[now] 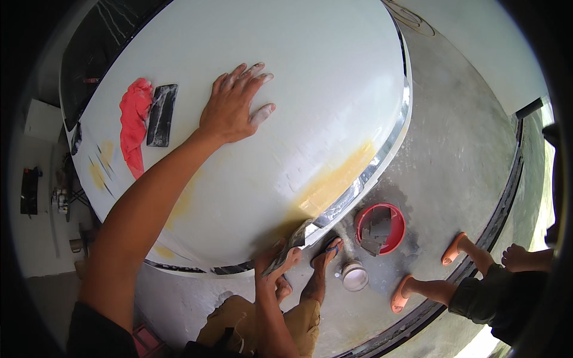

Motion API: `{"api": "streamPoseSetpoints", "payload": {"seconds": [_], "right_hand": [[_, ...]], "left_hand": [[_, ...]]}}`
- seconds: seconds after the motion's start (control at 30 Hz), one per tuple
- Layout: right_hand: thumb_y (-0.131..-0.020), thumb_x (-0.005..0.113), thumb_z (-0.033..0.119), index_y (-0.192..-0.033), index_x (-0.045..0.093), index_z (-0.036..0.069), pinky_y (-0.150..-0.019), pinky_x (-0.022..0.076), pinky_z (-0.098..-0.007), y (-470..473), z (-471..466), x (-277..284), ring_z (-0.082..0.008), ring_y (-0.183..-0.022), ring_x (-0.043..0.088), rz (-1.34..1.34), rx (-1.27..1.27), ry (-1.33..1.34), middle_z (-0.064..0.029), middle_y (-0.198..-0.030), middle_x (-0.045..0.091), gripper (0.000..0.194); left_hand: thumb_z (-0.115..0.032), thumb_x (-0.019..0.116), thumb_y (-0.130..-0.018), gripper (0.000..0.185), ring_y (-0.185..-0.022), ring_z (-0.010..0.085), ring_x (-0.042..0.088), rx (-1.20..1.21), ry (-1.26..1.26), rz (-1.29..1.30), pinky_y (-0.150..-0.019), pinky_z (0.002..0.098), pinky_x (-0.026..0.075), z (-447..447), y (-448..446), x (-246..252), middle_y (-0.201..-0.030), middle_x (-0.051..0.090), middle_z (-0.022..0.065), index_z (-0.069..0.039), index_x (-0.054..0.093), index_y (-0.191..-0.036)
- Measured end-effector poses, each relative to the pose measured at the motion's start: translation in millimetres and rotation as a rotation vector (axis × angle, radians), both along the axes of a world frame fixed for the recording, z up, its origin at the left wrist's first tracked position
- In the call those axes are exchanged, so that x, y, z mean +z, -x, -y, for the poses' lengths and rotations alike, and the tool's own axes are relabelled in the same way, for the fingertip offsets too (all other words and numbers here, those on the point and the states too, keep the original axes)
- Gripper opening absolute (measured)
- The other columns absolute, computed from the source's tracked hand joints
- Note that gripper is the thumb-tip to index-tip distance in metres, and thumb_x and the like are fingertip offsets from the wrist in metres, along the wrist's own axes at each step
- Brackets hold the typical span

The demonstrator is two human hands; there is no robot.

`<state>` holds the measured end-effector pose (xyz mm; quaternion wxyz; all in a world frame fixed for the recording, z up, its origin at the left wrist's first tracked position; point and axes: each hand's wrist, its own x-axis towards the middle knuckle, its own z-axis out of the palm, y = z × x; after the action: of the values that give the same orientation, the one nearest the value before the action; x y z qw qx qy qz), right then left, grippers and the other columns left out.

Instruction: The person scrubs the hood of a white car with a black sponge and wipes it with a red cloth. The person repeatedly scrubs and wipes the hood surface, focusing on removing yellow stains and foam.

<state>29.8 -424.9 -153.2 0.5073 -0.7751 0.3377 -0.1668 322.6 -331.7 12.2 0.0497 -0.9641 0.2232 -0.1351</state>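
Note:
My left hand (237, 105) rests palm down on the white car hood (309, 67), fingers spread and smeared with whitish residue. Left of it lie a black, wet-looking rectangular block (162, 115) and a crumpled red cloth (135, 118), side by side. At the hood's front edge, my right hand (280, 264) grips a bent, wet grey sheet (293, 244) that looks like sandpaper; some of its fingers are hidden. A yellowish patch (340, 176) runs along that edge, above a shiny strip.
A red bucket (401, 228) with grey sheets and a small round container (355, 276) of pale liquid stand on the wet concrete floor. At right is another person in orange slides (401, 294), near a dark floor channel (506, 215). My own feet are below the hood's edge.

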Motion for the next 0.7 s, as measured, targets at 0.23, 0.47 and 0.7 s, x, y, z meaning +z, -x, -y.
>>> {"api": "streamPoseSetpoints", "payload": {"seconds": [0.23, 0.47, 0.7], "right_hand": [[-0.108, 0.051, 0.025, -0.103, 0.065, -0.006, -0.073, 0.0468, -0.0482, -26, 17, -3, -0.0366, -0.08, 0.063, -0.006, -0.12, -0.083, -0.0204, -0.088, 0.064, 0.034], [-0.089, 0.069, 0.014, -0.153, 0.049, 0.004, -0.101, 0.0322, -0.0467, 2, -10, -4, -0.032, -0.101, 0.05, -0.068, -0.267, -0.491, -0.0155, -0.103, 0.052, 0.067], [-0.09, 0.075, 0.013, -0.165, 0.036, 0.011, -0.107, 0.0249, -0.0424, 4, 6, 5, -0.0288, -0.103, 0.044, -0.281, 0.173, -0.067, -0.0096, -0.102, 0.052, 0.085]], "left_hand": [[-0.041, 0.059, -0.104, 0.056, -0.156, 0.0322, 0.03, 0.022, 0.016, -0.005, -0.128, 0.0517, 0.02, 0, 1, -2, -0.167, 0.038, 0.0066, -0.021, 0.046, -0.154], [-0.04, 0.06, -0.103, 0.055, -0.155, 0.032, 0.031, 0.055, 0.001, -0.035, -0.127, 0.0516, 0.021, 4, 0, 2, -0.167, 0.039, 0.0068, -0.02, 0.047, -0.153], [-0.035, 0.062, -0.102, 0.057, -0.155, 0.0338, 0.031, 0.04, -0.013, -0.032, -0.127, 0.0525, 0.021, 4, 0, 3, -0.167, 0.038, 0.0071, -0.019, 0.045, -0.155]]}}
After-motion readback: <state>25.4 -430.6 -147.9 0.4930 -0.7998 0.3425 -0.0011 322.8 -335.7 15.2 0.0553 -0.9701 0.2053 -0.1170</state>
